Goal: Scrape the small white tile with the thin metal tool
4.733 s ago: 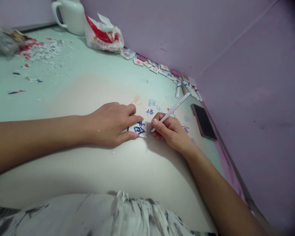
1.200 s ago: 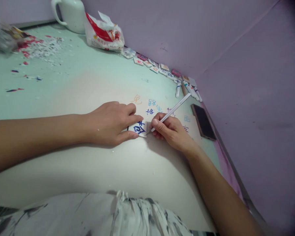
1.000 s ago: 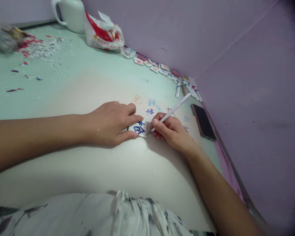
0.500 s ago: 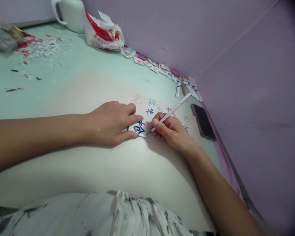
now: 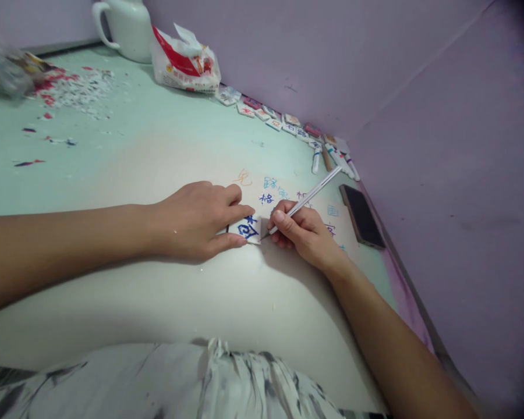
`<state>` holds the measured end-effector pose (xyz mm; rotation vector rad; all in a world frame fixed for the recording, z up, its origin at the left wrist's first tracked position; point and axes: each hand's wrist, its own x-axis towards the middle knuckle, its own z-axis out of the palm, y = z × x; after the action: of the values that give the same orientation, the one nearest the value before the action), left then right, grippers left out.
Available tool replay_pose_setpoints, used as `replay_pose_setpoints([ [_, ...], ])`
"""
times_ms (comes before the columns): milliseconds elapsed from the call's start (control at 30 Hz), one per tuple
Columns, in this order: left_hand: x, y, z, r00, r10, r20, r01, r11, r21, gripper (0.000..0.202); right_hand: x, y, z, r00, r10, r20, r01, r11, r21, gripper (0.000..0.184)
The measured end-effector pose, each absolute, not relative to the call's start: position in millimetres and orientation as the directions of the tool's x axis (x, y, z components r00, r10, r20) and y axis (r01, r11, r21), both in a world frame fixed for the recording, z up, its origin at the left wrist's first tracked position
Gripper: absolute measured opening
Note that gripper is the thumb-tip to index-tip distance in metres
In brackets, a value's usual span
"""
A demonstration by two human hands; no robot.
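My left hand (image 5: 198, 221) rests on the table with its fingers curled, thumb and forefinger pinning a small white tile (image 5: 247, 228) that bears a blue character. My right hand (image 5: 308, 233) is closed round a thin silver tool (image 5: 308, 199), whose tip touches the tile's right edge. Blue and orange characters (image 5: 268, 191) lie on the table surface just beyond both hands.
A dark phone (image 5: 361, 215) lies to the right by the purple wall. A row of small tiles (image 5: 279, 121) and markers (image 5: 338, 160) lines the wall. Far back stand a white jug (image 5: 124, 26), a red-and-white bag (image 5: 186, 61) and scattered paper scraps (image 5: 76, 87).
Almost nothing differs. The tool's tip has shifted slightly along the tile's right edge and the view has nudged; both hands keep their hold.
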<state>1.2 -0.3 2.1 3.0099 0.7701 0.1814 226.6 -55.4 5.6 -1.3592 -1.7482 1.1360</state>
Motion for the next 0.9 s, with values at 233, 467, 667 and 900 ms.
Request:
replay_pose_setpoints([
  [233, 1.2, -0.6, 1.0, 0.873, 0.472, 0.126, 0.47, -0.881, 0.049, 0.048, 223.3, -56.0, 2.8, -0.223, 0.975, 0.0, 0.363, 0.083, -0.928, 0.056],
  [467, 1.4, -0.7, 2.3, 0.872, 0.479, 0.102, 0.477, -0.878, 0.046, 0.049, 225.5, -55.3, 2.2, -0.228, 0.973, -0.033, 0.38, 0.058, -0.923, 0.057],
  [667, 1.2, -0.3, 1.7, 0.869, 0.483, 0.108, 0.481, -0.875, 0.046, 0.048, 224.4, -56.7, 2.6, -0.194, 0.981, -0.021, 0.363, 0.052, -0.93, 0.057],
  [900, 1.3, -0.9, 2.0, 0.868, 0.484, 0.105, 0.482, -0.875, 0.052, 0.047, 222.6, -55.2, 1.8, -0.21, 0.978, 0.012, 0.363, 0.09, -0.927, 0.055],
])
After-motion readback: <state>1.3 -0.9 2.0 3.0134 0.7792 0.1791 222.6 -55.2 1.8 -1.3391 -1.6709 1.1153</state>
